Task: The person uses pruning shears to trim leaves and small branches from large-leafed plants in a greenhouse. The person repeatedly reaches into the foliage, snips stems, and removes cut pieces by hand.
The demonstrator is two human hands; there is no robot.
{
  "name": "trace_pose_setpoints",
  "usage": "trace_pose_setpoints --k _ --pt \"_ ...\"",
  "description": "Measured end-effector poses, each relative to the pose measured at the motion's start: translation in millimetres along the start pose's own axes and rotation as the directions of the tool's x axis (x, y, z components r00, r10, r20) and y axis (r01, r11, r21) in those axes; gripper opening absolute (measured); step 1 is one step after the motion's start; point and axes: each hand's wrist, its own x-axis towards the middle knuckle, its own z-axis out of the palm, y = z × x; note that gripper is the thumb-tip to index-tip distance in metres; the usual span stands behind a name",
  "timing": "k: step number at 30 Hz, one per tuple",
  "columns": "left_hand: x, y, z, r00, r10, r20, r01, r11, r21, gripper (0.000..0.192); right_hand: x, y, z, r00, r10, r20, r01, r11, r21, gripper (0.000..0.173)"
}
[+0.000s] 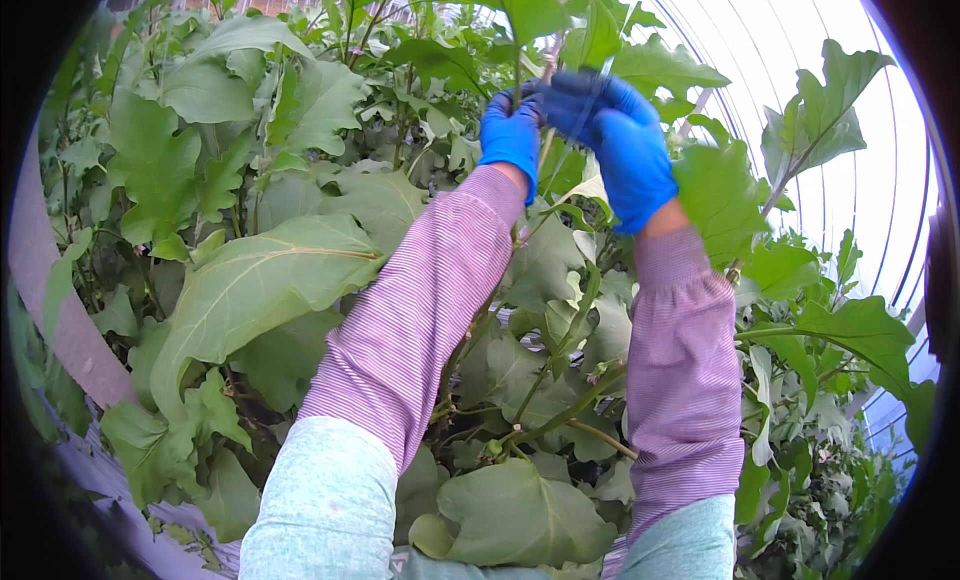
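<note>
Both my hands wear blue gloves and are raised among tall eggplant plants. My left hand [511, 134] has its fingers closed around a thin green eggplant stem [517, 74] below a broad upright leaf. Close beside it, my right hand [619, 141] is blurred, with dark fingertips reaching toward the left hand; whether it holds anything cannot be made out. A thin, pale string [581, 122] runs slantwise past the right hand. Below the hands, a large eggplant leaf [277, 269] spreads beside my left sleeve, and branching green stems [574, 407] show between my forearms.
Dense eggplant foliage [300, 115] surrounds my arms on both sides. At the upper right, the greenhouse's film wall [810, 122] curves over thin ribs. Pale purplish ground sheeting [120, 497] shows at the lower left, and another broad leaf [525, 512] lies low in front of me.
</note>
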Motion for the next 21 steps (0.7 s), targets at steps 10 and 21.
trace_pose_setpoints --k 10,21 --pt "-66.1 -8.2 34.8 0.914 -0.071 0.4 0.067 0.997 0.025 0.036 1.4 -37.5 -36.4 0.624 -0.456 -0.635 -0.084 0.768 -0.634 0.035" --pt "-69.5 41.8 7.9 0.926 -0.117 0.359 0.147 0.987 -0.058 0.032 3.7 -64.7 7.8 0.825 -0.083 -0.559 0.181 0.976 0.122 0.047"
